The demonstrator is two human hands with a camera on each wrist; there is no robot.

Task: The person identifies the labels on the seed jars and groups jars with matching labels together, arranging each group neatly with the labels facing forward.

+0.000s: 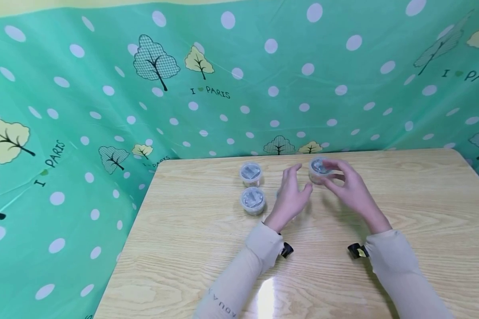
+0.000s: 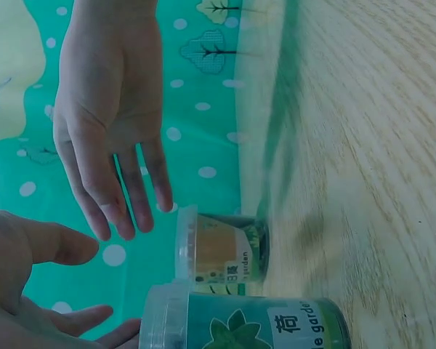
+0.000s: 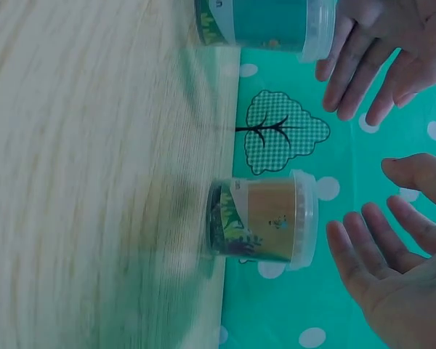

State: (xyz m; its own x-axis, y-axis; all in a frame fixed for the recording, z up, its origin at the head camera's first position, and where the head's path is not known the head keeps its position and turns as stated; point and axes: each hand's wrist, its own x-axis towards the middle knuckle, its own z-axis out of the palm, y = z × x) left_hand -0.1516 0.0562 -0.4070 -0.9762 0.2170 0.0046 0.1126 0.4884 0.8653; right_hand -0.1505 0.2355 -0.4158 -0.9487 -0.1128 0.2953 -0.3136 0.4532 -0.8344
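Note:
My right hand (image 1: 353, 188) hovers beside a small clear-lidded cup (image 1: 317, 166) at the back of the table, its fingers spread. In the right wrist view, this orange-labelled cup (image 3: 265, 218) stands upright, with a gap between its lid and the fingers of my right hand (image 3: 392, 269). My left hand (image 1: 290, 197) is raised with thumb and fingers apart, holding nothing. It mostly hides another cup below it; the left wrist view shows a teal-labelled cup (image 2: 240, 320) close to my left hand (image 2: 29, 269).
Left of my hands stand two more lidded cups, a rear one (image 1: 251, 173) and a front one (image 1: 253, 200), with silvery packets under their lids. The wooden table (image 1: 183, 248) ends at a green dotted curtain (image 1: 243, 88) behind them.

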